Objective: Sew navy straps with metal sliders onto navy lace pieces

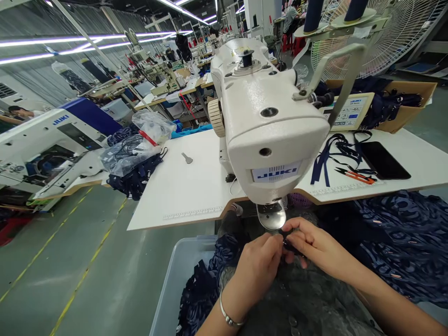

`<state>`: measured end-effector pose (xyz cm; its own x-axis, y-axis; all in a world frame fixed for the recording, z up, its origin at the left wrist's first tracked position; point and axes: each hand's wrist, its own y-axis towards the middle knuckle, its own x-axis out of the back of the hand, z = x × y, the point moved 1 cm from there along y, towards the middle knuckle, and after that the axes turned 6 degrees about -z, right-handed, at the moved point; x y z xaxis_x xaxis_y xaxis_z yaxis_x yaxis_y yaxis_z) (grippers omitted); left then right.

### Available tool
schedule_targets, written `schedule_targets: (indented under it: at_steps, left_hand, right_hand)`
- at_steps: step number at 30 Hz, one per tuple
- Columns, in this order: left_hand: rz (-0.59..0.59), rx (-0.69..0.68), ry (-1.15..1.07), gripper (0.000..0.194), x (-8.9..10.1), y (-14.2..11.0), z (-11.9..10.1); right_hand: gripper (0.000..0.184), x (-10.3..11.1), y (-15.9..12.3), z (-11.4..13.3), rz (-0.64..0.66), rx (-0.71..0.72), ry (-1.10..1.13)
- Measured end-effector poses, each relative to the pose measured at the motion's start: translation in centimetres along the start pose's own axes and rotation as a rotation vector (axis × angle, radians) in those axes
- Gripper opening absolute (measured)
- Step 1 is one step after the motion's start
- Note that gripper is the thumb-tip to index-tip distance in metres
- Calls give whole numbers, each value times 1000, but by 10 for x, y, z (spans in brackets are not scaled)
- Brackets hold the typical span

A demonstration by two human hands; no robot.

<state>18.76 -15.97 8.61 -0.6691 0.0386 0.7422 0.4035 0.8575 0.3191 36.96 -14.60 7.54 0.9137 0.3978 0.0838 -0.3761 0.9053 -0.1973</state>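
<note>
Just below the needle end of a white JUKI sewing machine (276, 135), both of my hands are close together. My left hand (259, 263), with a bracelet on its wrist, is pinched at the near edge of a small dark fabric piece (292, 247). On the other side, my right hand (313, 245) has its thumb and fingers closed on the same piece. Most of this piece is hidden by my fingers, so its exact kind does not show. A shiny metal guard (272, 218) of the machine sits right above my fingertips.
Navy patterned fabric (402, 238) is heaped at the right. A plastic bin (171, 275) with navy garments stands at the lower left. On the white table (196, 186) are a flat metal tool (187, 158), navy straps (327, 161), orange-handled thread snips (357, 176) and a black phone (384, 160).
</note>
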Motion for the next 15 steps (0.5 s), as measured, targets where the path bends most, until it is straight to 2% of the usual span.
schedule_targets:
  at_steps: [2,5,9,15]
  left_hand:
    - [16,-26,31,21,1,1,-2]
    - [45,-12,69,21,2,3,-6]
    - [71,24,90,20,2,5,-6]
    - [80,30,52,20,1,7,-6]
  right_hand:
    - [23,2,0,0,24,-12,-36]
    - [22,5,-2,4,37,79,-225]
    - [26,7,-6,6,-25,133,-299]
    - [19,5,-6,4,-77,214,-454]
